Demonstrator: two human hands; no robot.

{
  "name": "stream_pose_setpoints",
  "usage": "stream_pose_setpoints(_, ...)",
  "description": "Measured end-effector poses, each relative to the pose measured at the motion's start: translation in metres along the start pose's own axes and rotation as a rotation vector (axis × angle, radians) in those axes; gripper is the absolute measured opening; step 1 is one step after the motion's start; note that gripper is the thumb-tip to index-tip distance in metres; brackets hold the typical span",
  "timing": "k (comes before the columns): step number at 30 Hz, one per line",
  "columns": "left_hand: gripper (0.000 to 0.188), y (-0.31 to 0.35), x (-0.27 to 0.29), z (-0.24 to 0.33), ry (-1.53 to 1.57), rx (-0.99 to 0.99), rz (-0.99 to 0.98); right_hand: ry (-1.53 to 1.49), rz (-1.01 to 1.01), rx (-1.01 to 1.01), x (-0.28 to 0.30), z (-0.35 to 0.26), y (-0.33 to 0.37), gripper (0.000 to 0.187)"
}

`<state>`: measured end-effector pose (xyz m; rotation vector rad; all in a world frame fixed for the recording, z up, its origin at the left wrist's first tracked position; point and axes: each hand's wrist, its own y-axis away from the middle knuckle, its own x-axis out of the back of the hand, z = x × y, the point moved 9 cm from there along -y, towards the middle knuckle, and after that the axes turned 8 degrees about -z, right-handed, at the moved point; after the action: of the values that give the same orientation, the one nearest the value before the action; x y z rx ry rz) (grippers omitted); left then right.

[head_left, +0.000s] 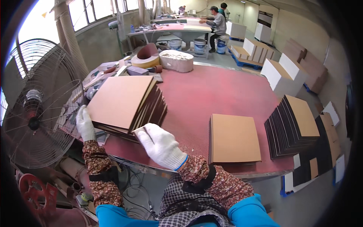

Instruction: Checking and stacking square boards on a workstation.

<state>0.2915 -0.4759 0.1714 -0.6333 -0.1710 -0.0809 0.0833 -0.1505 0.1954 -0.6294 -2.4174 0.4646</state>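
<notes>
On the left of the red worktable stands an uneven stack of tan boards (120, 99) with dark edges, its layers fanned out on the right side. My left hand (85, 124), in a white knit glove, is at the stack's near left corner, fingers closed on the edge of the top board. Gloved the same way, my right hand (162, 146) pinches a small, flat, pale block (140, 131) against the near right corner of the stack. The block's underside is hidden, so its exact kind is unclear.
Two more board stacks, a low one (234, 138) and a taller one (301, 115), stand on the table's right side. A large wire fan (39, 102) is close on my left. Abrasive rolls (145, 60) and clutter lie behind. People work at a far bench (170, 28).
</notes>
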Motion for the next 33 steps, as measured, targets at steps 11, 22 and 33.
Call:
stream_pose_setpoints(11, 0.042, 0.271, -0.166, 0.204, 0.238, -0.316, -0.758, 0.833, -0.097, -0.372, 0.152, 0.129, 0.212, 0.026)
stream_pose_setpoints(22, 0.078, 0.395, -0.369, 0.125, 0.508, 0.407, -1.084, 1.37, -0.287, -0.456, 0.215, 0.127, 0.267, 0.031)
stream_pose_setpoints(33, 0.072, 0.396, -0.368, 0.126, 0.706, 0.402, -1.049, 1.368, -0.364, -0.571, 0.213, 0.133, 0.249, 0.018)
